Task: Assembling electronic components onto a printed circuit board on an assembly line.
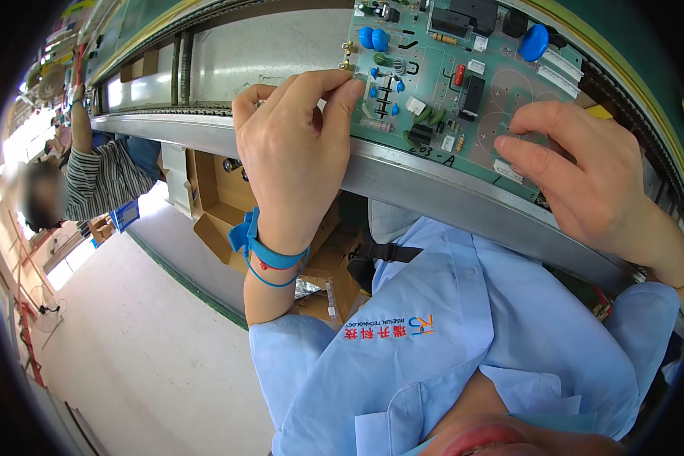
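Note:
A green circuit board (pixel 509 87) lies across the conveyor in front of me, filled with small parts. My left hand (pixel 292 140), with a blue strap (pixel 277 256) on its wrist, is at the board's left edge. Its thumb and index finger are pinched together just below some brass-coloured terminals (pixel 347 57); what they hold, if anything, is hidden. Over the board's right side hovers my right hand (pixel 593 167), thumb and fingers apart with nothing seen between them. Close to its fingertips are printed circles and a white connector (pixel 507 170). A large blue disc component (pixel 534 42) stands farther back.
A metal rail (pixel 403 186) with a chain runs along the conveyor's near side. Below it are open cardboard boxes (pixel 224 190). At the far left, a person in a striped shirt (pixel 102 178) reaches toward the line. A pale surface (pixel 175 334) spreads at lower left.

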### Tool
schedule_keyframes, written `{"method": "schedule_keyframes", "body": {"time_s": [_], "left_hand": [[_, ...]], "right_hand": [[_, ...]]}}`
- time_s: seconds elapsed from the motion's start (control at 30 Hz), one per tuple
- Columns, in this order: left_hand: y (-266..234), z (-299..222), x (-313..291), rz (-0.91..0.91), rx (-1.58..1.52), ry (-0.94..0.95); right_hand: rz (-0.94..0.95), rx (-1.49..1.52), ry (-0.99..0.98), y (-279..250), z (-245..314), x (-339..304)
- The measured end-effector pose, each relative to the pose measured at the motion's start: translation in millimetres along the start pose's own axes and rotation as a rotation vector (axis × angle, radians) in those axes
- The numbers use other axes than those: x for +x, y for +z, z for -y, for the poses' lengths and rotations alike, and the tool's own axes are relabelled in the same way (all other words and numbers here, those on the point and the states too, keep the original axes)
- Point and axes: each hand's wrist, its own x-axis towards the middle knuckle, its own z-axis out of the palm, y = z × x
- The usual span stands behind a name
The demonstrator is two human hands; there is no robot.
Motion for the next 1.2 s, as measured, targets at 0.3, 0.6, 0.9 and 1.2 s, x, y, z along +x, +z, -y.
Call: {"method": "schedule_keyframes", "body": {"time_s": [0.3,0.6,0.9,1.2], "left_hand": [[-1,-3,1,0.033,-0.028,-0.041],[1,-6,2,0.046,0.052,-0.016],[1,-15,4,0.075,0.172,0.063],[-6,-4,-2,0.0,0.18,0.137]], "right_hand": [[0.017,-0.02,0.02,1,-5,-6],[0.035,-0.027,0.033,7,-6,-11],[0.035,-0.042,0.058,8,-6,-14],[0.073,-0.057,0.023,6,-3,-5]]}}
